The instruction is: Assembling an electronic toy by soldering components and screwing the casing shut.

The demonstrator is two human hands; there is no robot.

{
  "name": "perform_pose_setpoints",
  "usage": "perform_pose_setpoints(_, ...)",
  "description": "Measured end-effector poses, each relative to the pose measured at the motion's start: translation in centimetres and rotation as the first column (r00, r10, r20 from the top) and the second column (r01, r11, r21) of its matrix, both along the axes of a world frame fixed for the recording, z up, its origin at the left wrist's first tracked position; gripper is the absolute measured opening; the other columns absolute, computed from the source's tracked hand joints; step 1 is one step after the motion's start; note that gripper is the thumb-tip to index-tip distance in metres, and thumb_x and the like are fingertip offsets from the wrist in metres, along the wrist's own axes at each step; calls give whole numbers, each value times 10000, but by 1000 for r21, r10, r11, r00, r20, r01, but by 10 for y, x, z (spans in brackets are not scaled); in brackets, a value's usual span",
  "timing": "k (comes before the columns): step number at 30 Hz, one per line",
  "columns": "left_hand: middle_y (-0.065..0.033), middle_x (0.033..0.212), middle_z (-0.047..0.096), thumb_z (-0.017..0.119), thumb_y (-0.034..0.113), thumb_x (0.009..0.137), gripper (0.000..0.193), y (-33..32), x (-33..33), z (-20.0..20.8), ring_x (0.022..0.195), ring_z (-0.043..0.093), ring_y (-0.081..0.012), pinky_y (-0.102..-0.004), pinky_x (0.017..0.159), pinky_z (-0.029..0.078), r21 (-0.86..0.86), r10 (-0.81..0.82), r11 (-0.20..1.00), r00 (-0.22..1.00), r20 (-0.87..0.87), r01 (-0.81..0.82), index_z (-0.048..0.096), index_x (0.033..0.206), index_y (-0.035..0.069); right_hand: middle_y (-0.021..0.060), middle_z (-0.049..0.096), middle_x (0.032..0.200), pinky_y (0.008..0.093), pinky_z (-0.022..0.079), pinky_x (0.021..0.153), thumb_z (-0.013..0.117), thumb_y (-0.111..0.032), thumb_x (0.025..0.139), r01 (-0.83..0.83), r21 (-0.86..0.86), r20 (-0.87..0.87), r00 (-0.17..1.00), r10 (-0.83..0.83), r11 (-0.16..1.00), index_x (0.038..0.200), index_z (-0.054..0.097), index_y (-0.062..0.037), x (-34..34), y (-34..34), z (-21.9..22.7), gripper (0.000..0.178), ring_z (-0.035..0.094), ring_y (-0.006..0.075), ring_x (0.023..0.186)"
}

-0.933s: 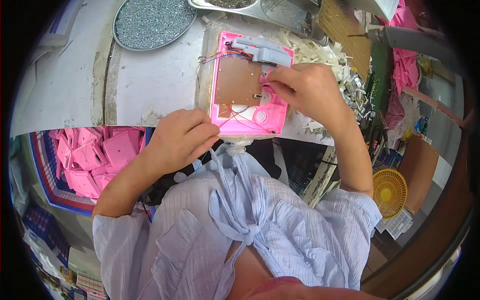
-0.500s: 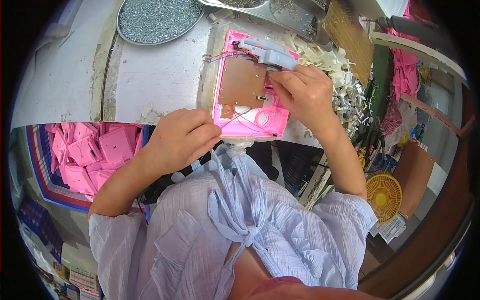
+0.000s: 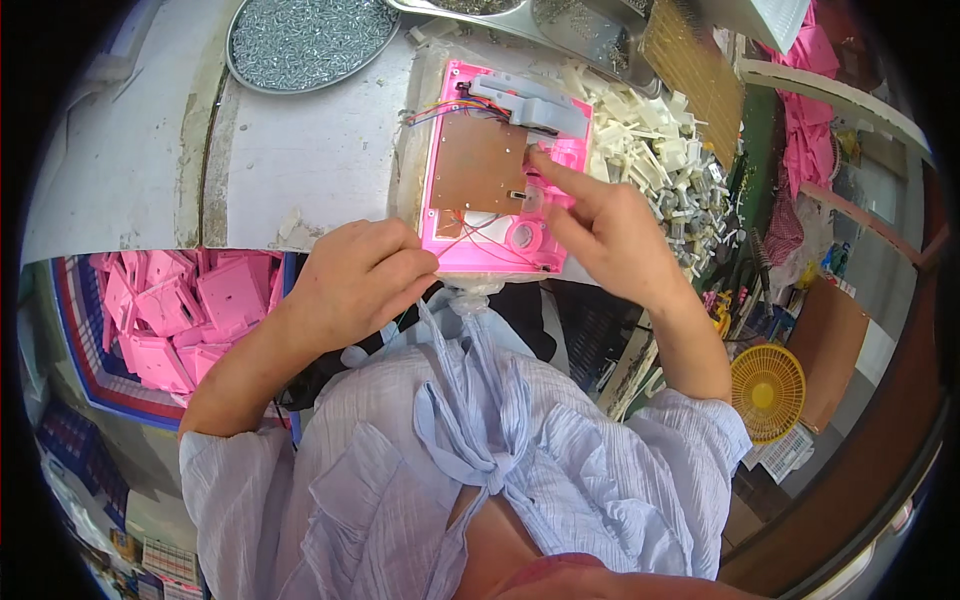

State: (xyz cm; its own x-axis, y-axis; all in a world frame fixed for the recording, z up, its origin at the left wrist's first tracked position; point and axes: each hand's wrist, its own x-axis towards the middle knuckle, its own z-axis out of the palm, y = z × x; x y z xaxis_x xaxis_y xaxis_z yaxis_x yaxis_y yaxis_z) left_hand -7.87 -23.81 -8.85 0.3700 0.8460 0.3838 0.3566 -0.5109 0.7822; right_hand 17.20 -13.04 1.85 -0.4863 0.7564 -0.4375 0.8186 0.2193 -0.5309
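A pink plastic casing (image 3: 560, 255) lies on the bench in front of me, with a brown circuit board (image 3: 480, 165) inside. Along its far side sits a grey plastic part (image 3: 535, 108). Coloured wires (image 3: 445, 108) run out at the far left, and thin red and dark wires (image 3: 470, 228) cross near the front. My left hand (image 3: 365, 275) has its fingers closed at the casing's near left corner. With index finger stretched out, my right hand (image 3: 620, 235) touches inside the casing by the board's right edge; its thumb is apart and nothing is held.
A round metal tray of screws (image 3: 310, 45) stands at the far left. Behind the casing is a metal tray (image 3: 600, 35). White plastic pieces (image 3: 670, 150) are heaped to the right. A blue crate (image 3: 75, 330) of pink parts (image 3: 165, 305) is lower left; a yellow basket (image 3: 768, 393) is lower right.
My right hand has left the grey part, shifting toward me, and its index finger is now stretched out. The grey part lies slightly farther left. My left hand stays at the corner.
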Motion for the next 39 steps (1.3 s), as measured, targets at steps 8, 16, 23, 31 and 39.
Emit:
perform_pose_setpoints(8, -56, 899, 600, 793, 105, 786, 222, 0, 0, 3, 760, 627, -258, -376, 634, 494, -16, 0, 1000, 999, -36, 0, 657, 962, 90, 131, 618, 586, 439, 516, 555, 659, -166, 872, -466, 388, 226, 884, 408, 795, 1241, 700, -129, 14, 16, -11, 373, 649, 331, 563)
perform_pose_setpoints(16, -67, 854, 614, 829, 59, 722, 273, 1, 1, 5, 715, 625, -261, -376, 589, 494, 2, 9, 1000, 999, -40, -9, 663, 939, 74, 67, 610, 589, 389, 486, 559, 741, -100, 827, -325, 518, 65, 937, 342, 791, 1111, 757, -138, 20, 28, -20, 287, 614, 265, 565)
perform_pose_setpoints(23, -58, 894, 601, 783, 126, 802, 204, 1, 0, 7, 767, 627, -258, -378, 645, 496, -14, -5, 1000, 996, -87, 4, 664, 964, 90, 50, 583, 600, 368, 477, 610, 809, -118, 787, -251, 770, 37, 936, 351, 587, 909, 698, -102, 26, 28, -44, 166, 601, 238, 579)
perform_pose_setpoints(31, -46, 878, 597, 792, 142, 806, 206, 4, -4, 9, 728, 619, -249, -377, 611, 491, 12, -13, 1000, 993, -121, 15, 684, 978, 109, 66, 608, 625, 377, 482, 615, 802, -60, 772, -358, 536, 81, 923, 375, 765, 894, 689, -74, 37, -41, -11, 167, 607, 258, 589)
perform_pose_setpoints(39, -50, 833, 573, 789, 158, 809, 200, 23, -13, 10, 699, 604, -259, -391, 585, 472, 104, -159, 977, 958, -238, 188, 673, 968, 119, 64, 594, 680, 386, 460, 659, 802, -104, 788, 34, 528, -324, 931, 165, 848, 908, 734, -80, 38, -58, -32, 140, 592, 264, 647)
